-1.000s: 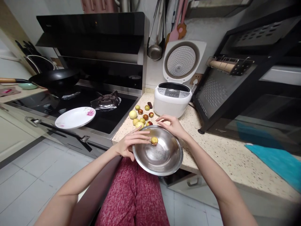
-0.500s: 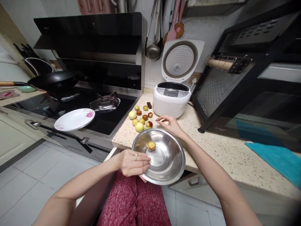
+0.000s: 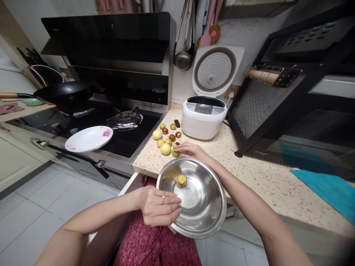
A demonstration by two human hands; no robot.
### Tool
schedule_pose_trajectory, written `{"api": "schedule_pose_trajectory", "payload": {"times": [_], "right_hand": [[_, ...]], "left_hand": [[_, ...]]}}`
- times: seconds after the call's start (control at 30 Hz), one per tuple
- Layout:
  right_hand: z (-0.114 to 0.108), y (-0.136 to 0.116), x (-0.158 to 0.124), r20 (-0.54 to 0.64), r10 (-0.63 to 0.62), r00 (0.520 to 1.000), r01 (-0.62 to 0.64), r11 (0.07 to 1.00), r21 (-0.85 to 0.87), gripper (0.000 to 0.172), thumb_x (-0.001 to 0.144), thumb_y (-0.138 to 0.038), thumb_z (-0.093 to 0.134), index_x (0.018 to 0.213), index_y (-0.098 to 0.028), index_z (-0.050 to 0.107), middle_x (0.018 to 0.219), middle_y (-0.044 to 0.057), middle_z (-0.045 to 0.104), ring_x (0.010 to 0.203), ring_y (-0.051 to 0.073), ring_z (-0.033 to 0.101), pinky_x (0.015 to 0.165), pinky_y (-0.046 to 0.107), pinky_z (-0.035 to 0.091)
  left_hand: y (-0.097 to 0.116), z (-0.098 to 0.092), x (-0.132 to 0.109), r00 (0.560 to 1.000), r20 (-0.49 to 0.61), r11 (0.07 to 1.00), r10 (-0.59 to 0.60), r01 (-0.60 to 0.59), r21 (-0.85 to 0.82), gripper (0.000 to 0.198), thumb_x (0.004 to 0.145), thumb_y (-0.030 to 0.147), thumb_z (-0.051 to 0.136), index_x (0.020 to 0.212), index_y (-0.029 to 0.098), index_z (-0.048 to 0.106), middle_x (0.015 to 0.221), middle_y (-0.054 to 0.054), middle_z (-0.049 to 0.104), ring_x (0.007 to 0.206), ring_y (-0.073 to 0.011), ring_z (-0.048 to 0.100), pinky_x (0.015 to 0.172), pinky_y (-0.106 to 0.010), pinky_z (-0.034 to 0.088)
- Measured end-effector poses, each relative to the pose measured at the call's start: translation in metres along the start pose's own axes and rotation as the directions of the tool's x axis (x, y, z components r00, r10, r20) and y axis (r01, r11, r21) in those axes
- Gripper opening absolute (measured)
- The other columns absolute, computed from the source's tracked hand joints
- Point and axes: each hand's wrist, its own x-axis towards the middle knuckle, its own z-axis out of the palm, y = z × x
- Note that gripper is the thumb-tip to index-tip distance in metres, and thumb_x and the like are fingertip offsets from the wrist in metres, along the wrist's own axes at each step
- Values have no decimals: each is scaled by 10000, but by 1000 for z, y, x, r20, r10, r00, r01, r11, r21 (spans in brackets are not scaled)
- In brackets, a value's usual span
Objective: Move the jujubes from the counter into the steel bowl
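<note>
A steel bowl (image 3: 205, 210) hangs past the counter's front edge, over my lap. My left hand (image 3: 159, 206) grips its near-left rim, fingers closed over the edge. One yellowish jujube (image 3: 181, 180) lies inside the bowl. My right hand (image 3: 191, 150) reaches over the far rim to a cluster of green and reddish jujubes (image 3: 166, 140) on the speckled counter (image 3: 266, 181); its fingertips touch a small fruit (image 3: 175, 152), fingers bent together.
An open white rice cooker (image 3: 203, 116) stands behind the fruit. To the left are a gas hob (image 3: 111, 125), a flowered plate (image 3: 88, 138) and a black wok (image 3: 65, 92). A black rack (image 3: 277, 96) and a teal cloth (image 3: 327, 192) are at right.
The bowl and my left hand have moved down and toward me, off the counter edge. My right hand has shifted left onto the fruit cluster.
</note>
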Motion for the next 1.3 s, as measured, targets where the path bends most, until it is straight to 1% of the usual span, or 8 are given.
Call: {"api": "schedule_pose_trajectory", "payload": {"times": [0.2, 0.4, 0.47, 0.67, 0.8, 0.97, 1.13, 1.3], "right_hand": [[2, -1, 0, 39, -57, 998, 63, 982, -180, 287, 997, -259, 637, 1263, -279, 741, 1258, 90, 738, 1155, 243, 676, 990, 442, 565], [1, -5, 0, 47, -10, 999, 23, 960, -278, 252, 1003, -250, 605, 1217, -254, 738, 1217, 100, 715, 1142, 243, 673, 921, 388, 572], [1, -6, 0, 62, -12, 998, 28, 965, -261, 228, 1014, -259, 589, 1189, -244, 733, 1230, 101, 711, 1158, 245, 666, 935, 391, 560], [0, -6, -1, 89, -32, 996, 44, 990, -135, 204, 1014, -277, 589, 1170, -250, 718, 1230, 94, 711, 1178, 238, 656, 996, 394, 530], [0, -4, -3, 105, -3, 995, 10, 998, -68, 247, 982, -325, 651, 1208, -242, 705, 1241, 104, 689, 1162, 245, 656, 977, 403, 547], [-12, -3, -4, -76, 6, 997, -8, 1000, -28, 287, 955, -268, 669, 1235, -226, 708, 1258, 115, 682, 1176, 252, 660, 1028, 450, 542], [-37, -13, -4, -235, 71, 969, -70, 997, 15, 386, 925, -246, 679, 1310, -263, 699, 1319, 99, 678, 1228, 256, 644, 1014, 436, 560], [-45, -32, -3, -128, 67, 990, -52, 992, 118, 310, 920, -261, 698, 1227, -267, 745, 1278, 80, 706, 1221, 244, 651, 1042, 423, 536]], "left_hand": [[1, 1, -4, 992, 40, 975, -118, 123, -184, 138, 943, 210, 651, 1022, 220, 764, 1104, -29, 813, 1182, -211, 731, 1014, -247, 632], [0, 2, -2, 1000, 16, 998, -16, 17, -57, 149, 953, 205, 634, 971, 166, 777, 1076, -76, 817, 1171, -225, 741, 1010, -255, 640], [0, 2, -1, 1000, 24, 1000, 5, -4, -25, 162, 960, 208, 624, 958, 165, 780, 1063, -76, 819, 1152, -222, 750, 1004, -252, 643], [1, 2, -2, 995, 70, 986, -77, 86, -140, 193, 974, 197, 595, 1007, 221, 783, 1070, -36, 820, 1146, -199, 752, 996, -248, 646], [-1, 2, -1, 998, 55, 997, -35, 38, -64, 192, 976, 198, 594, 977, 210, 786, 1046, -42, 824, 1140, -194, 755, 970, -233, 654], [-6, -3, 3, 999, 41, 1000, -16, 16, -1, 161, 959, 153, 629, 973, 130, 788, 1032, -81, 824, 1115, -208, 767, 1011, -239, 636], [-13, -3, -2, 992, 38, 989, -119, 122, -83, 178, 981, 135, 606, 1019, 158, 778, 1035, -46, 825, 1134, -190, 757, 1060, -260, 609], [-23, 1, -12, 972, 24, 959, -235, 236, -155, 208, 997, 126, 586, 1134, 143, 741, 1072, -52, 820, 1179, -190, 734, 1080, -285, 595]]}}
